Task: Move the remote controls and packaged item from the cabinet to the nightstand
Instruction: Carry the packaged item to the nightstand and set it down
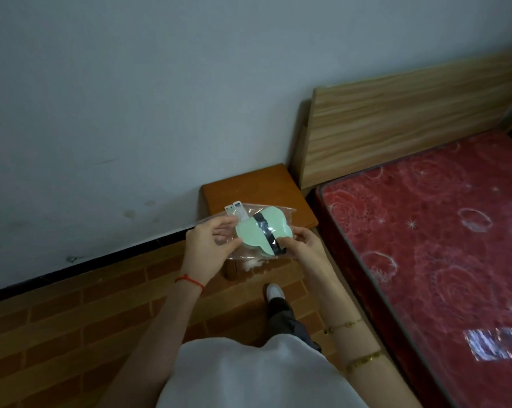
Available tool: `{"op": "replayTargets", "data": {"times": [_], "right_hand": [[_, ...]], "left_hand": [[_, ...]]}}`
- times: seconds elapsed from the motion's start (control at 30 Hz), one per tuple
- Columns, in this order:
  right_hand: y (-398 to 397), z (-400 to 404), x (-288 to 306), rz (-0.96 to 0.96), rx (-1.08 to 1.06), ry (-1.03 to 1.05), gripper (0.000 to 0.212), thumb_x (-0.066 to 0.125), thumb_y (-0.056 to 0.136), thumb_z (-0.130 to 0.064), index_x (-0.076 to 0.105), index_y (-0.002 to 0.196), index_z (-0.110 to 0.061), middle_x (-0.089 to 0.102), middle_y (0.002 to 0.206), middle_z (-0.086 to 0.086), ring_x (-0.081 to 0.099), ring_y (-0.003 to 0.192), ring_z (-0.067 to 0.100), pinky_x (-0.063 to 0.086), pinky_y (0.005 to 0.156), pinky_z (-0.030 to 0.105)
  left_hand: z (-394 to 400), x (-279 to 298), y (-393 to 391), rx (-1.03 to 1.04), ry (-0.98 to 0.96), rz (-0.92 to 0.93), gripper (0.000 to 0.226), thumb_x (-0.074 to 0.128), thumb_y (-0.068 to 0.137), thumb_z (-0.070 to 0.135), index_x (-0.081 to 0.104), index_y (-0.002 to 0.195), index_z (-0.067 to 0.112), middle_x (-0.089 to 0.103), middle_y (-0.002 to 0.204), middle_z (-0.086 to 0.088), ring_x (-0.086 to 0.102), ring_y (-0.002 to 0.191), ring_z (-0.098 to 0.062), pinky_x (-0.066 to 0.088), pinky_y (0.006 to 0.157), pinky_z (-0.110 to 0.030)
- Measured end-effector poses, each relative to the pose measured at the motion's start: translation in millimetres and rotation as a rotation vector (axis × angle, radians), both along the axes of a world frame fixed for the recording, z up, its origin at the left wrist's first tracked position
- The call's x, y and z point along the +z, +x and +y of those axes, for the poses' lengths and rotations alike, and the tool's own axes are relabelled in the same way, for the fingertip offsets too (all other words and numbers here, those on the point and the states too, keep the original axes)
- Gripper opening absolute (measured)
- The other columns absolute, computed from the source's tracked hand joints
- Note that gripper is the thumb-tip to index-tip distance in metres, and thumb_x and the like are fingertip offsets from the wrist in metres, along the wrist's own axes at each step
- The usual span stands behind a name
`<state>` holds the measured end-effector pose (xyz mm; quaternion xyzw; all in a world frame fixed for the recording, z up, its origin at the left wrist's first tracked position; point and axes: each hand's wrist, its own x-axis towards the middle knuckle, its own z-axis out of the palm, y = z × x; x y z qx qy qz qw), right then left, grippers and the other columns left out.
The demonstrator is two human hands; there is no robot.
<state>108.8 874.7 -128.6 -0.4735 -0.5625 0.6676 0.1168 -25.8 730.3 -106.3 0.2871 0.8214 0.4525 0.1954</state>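
I hold a clear plastic bag with a mint-green, cloud-shaped item and a black strap, the packaged item [259, 231], in both hands in front of the nightstand. My left hand [210, 245] grips its left side, my right hand [302, 245] pinches its lower right corner. Two white remote controls [235, 212] lie side by side on the orange-brown nightstand [257, 187], partly hidden behind the bag. The package is in the air, above the nightstand's front edge.
The nightstand stands against the grey-white wall [131, 98], next to a bed with a red patterned mattress [425, 231] and a wooden headboard [410, 113]. The floor has a brick pattern [72, 334]. My foot in a white shoe [274, 291] is just before the nightstand.
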Motion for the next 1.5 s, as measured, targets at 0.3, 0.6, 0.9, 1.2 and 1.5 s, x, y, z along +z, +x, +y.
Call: {"op": "replayTargets", "data": {"times": [0.3,0.6,0.9,1.2,1.5], "right_hand": [[-74.8,147.0,-28.8,-0.027,0.152,-0.031,0.039,0.071,0.081,-0.007,0.056,0.117,-0.006,0.065,0.110,0.013,0.068,0.099,0.025,0.057,0.072,0.026],[-150.8,235.5,-93.0,-0.169,0.218,-0.063,0.039,0.068,0.084,-0.007,0.055,0.120,-0.006,0.063,0.114,0.009,0.063,0.095,0.018,0.050,0.070,0.021],[-200.0,279.6,-223.1,-0.337,0.192,-0.090,0.041,0.065,0.088,-0.008,0.052,0.127,-0.006,0.060,0.120,0.007,0.058,0.104,0.020,0.048,0.082,0.025],[-225.1,305.0,-348.0,-0.441,0.261,0.065,0.046,0.069,0.086,-0.010,0.049,0.126,-0.004,0.061,0.123,0.012,0.058,0.105,0.021,0.050,0.072,0.023],[-218.7,306.6,-387.2,-0.458,0.334,0.147,0.051,0.070,0.086,-0.013,0.047,0.131,-0.004,0.058,0.129,0.012,0.057,0.121,0.028,0.049,0.081,0.023]], "left_hand": [[129.0,-29.8,-48.5,0.152,-0.045,-0.057,0.048,0.076,0.078,0.010,0.063,0.123,0.020,0.067,0.122,-0.001,0.063,0.109,-0.012,0.052,0.088,-0.018],[210.9,-86.0,-105.3,0.171,-0.122,-0.122,0.051,0.076,0.078,0.009,0.062,0.126,0.019,0.061,0.130,-0.002,0.055,0.118,-0.012,0.045,0.095,-0.023],[258.3,-219.0,-146.6,0.082,-0.285,-0.262,0.060,0.070,0.082,0.005,0.050,0.137,0.018,0.054,0.139,-0.002,0.046,0.133,-0.019,0.041,0.109,-0.036],[280.8,-344.9,-166.8,0.030,-0.310,-0.252,0.057,0.068,0.085,0.011,0.049,0.137,0.024,0.058,0.133,0.004,0.048,0.120,-0.004,0.043,0.098,-0.020],[287.6,-382.9,-159.3,0.017,-0.401,-0.199,0.067,0.064,0.086,0.016,0.035,0.144,0.035,0.050,0.138,-0.002,0.042,0.132,-0.020,0.040,0.110,-0.044]]}}
